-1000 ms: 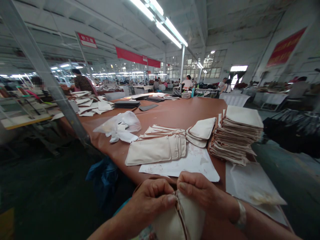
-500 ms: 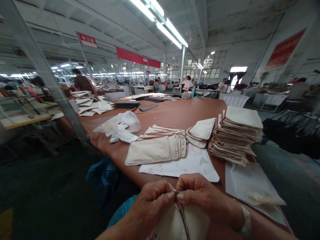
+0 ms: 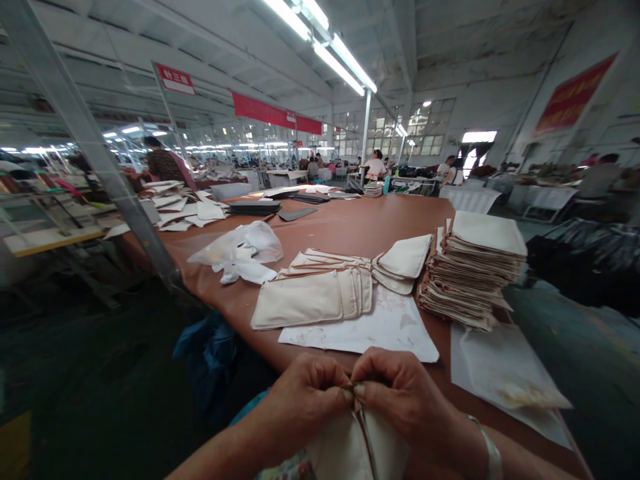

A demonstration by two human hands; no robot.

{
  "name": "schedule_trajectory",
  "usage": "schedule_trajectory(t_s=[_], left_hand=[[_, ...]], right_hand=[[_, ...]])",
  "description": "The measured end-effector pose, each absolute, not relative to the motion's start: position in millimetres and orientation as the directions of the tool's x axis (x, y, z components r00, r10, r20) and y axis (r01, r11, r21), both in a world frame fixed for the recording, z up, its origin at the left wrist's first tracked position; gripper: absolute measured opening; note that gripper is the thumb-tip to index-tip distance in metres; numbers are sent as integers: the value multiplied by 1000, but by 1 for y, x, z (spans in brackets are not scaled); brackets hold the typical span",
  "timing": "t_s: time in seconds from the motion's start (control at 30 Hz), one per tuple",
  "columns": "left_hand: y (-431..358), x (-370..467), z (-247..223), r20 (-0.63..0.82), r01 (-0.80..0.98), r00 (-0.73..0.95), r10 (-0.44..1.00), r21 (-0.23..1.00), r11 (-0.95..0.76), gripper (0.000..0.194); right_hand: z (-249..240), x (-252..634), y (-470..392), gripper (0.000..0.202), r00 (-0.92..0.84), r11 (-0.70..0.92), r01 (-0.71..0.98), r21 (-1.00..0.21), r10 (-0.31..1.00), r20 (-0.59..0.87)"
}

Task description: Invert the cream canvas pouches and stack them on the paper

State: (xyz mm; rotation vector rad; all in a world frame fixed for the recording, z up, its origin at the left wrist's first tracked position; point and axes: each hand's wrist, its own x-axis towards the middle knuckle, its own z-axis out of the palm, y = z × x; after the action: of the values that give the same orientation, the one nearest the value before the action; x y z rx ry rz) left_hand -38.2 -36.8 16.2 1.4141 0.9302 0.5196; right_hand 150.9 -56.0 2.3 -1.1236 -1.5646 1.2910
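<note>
– So, what are your fingertips doing?
– Pinching: your left hand [image 3: 303, 400] and right hand [image 3: 407, 400] each press thumb against bent fingers on the brown-edged top of a cream pouch [image 3: 340, 447], the two grips almost meeting.
– And where is that pouch?
– Below your fingertips, at the near side of the brown-covered table [image 3: 395, 220]; a brown-edged line runs down it.
– What surrounds your hands?
– A pale bracelet [image 3: 487, 443] circles your right wrist. Beyond your knuckles, overlapping cream pieces [image 3: 300, 300] lie partly on a white sheet [image 3: 363, 337]; a tall cream stack [image 3: 483, 237] stands to your right.
</note>
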Motion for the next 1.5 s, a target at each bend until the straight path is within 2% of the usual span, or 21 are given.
schedule_trajectory(t_s=[0.1, 0.17, 0.27, 0.33, 0.43, 0.57, 0.63, 0.7, 0.8, 0.87, 0.93, 1.03, 1.13, 1.27, 1.43, 1.5], left_hand=[[-39, -40, 19, -196, 183, 571, 797, 977, 109, 30], [-41, -43, 20, -171, 154, 562, 809, 983, 101, 26], [-45, -44, 19, -280, 105, 543, 791, 958, 267, 17], [-48, -44, 18, -350, 36, 527, 775, 920, 391, 18], [-49, -42, 19, -355, -49, 536, 766, 893, 448, 29], [-48, -44, 22, -347, 8, 624, 700, 899, 438, 39], [-48, -48, 25, -303, 50, 645, 702, 933, 357, 40], [-48, -51, 29, -257, 104, 656, 710, 962, 253, 41], [-48, -54, 36, -211, 192, 673, 709, 976, 108, 39], [-47, -53, 41, -174, 238, 682, 711, 971, 9, 33], [-47, -52, 45, -118, 272, 684, 720, 957, -101, 28], [-48, -50, 51, -47, 274, 696, 717, 940, -204, 24], [-50, -49, 56, -5, 243, 715, 699, 939, -242, 21], [-51, -45, 54, 53, 255, 719, 693, 908, -334, 18], [-47, -38, 44, 201, 389, 657, 727, 735, -555, 13], [-46, -39, 42, 200, 385, 659, 725, 738, -554, 14]], right_hand=[[-3, 153, -59, 7, -346, 128, 19, -992, 931, 114], [-2, 155, -60, 10, -401, 251, -19, -968, 885, 237], [9, 159, -60, 10, -457, 509, -41, -860, 756, 469], [18, 160, -58, 13, -489, 611, -61, -789, 671, 557], [25, 163, -57, 16, -527, 694, -42, -719, 596, 606], [18, 168, -58, 16, -546, 767, 24, -641, 548, 634], [13, 170, -61, 12, -534, 737, 20, -675, 579, 616], [14, 172, -64, 7, -506, 591, -3, -807, 695, 511], [23, 172, -64, 33, -450, 285, 46, -957, 861, 235], [30, 173, -61, 42, -484, 159, 94, -983, 870, 95], [34, 174, -56, 45, -583, 82, 96, -992, 813, 11], [35, 175, -52, 40, -675, 122, 102, -987, 738, 21], [32, 176, -54, 36, -681, 242, 78, -967, 722, 126], [31, 179, -54, 31, -679, 299, 34, -953, 707, 198], [42, 181, -45, 32, -726, 320, 123, -939, 675, 135], [40, 179, -44, 38, -712, 306, 151, -940, 693, 112]])
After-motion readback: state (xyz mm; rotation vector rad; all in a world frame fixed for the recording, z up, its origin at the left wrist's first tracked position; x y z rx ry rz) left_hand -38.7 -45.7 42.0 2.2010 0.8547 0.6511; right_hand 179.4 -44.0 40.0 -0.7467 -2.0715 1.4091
